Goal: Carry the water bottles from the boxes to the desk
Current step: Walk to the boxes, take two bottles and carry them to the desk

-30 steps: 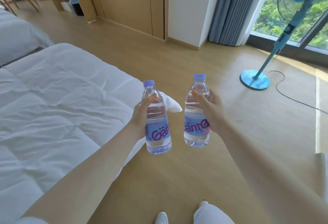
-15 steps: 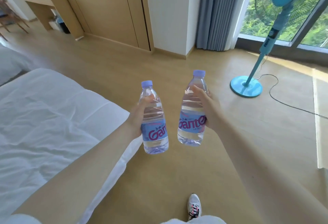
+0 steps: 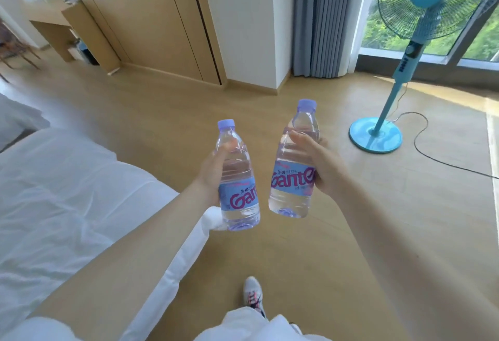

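I carry two clear water bottles with lilac caps and blue-pink labels, held out in front of me above the wooden floor. My left hand [image 3: 210, 176] grips the left bottle [image 3: 237, 178] around its middle, upright. My right hand [image 3: 321, 165] grips the right bottle [image 3: 294, 168], which leans slightly to the right. A wooden desk [image 3: 58, 21] stands far off at the upper left, with small items on top. No boxes are in view.
A white bed [image 3: 67, 192] fills the left side, its corner just below my left hand. A blue standing fan [image 3: 378, 133] with a trailing cord [image 3: 432, 157] stands at right by the window. Wooden cabinets [image 3: 151, 25] and a grey curtain [image 3: 321, 22] lie ahead.
I have walked forward along the bed; the cabinets, fan and desk are nearer and the view has tilted up. Both bottles stay gripped, the right one now leaning a little more.
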Demonstrator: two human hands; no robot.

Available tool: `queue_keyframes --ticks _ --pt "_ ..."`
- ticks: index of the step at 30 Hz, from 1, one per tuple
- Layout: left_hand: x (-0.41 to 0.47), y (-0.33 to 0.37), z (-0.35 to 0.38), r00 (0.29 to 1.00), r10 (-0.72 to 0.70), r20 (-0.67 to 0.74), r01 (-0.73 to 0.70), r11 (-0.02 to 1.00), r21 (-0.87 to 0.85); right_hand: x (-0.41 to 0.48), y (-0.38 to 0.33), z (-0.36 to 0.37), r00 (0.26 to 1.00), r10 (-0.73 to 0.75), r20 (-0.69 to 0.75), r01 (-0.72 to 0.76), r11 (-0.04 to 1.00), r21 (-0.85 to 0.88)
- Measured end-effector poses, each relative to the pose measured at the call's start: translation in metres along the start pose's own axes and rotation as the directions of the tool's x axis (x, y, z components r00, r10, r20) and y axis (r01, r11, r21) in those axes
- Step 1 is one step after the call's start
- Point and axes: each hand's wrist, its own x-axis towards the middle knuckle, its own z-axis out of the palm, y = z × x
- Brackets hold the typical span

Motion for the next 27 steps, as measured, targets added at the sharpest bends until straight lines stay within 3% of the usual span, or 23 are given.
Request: queue_keyframes --ticks 10,19,27 --pt "0.136 0.039 0.015 0.998 -0.002 0.07 0.003 1.0 -0.017 0.116 -0.027 -0.007 0.983 -0.05 -0.175 0.006 0.971 -0.24" --pt "0.263 0.112 -0.018 0.999 -0.008 0.047 0.01 0.999 -0.051 0.267 -0.056 0.035 0.987 -0.09 -0.133 0.052 0.962 -0.267" --pt "0.333 0.141 -0.051 0.999 -0.01 -0.046 0.006 0.996 -0.094 0.363 -0.054 0.07 0.998 -0.025 -0.049 0.01 0.958 -0.286"
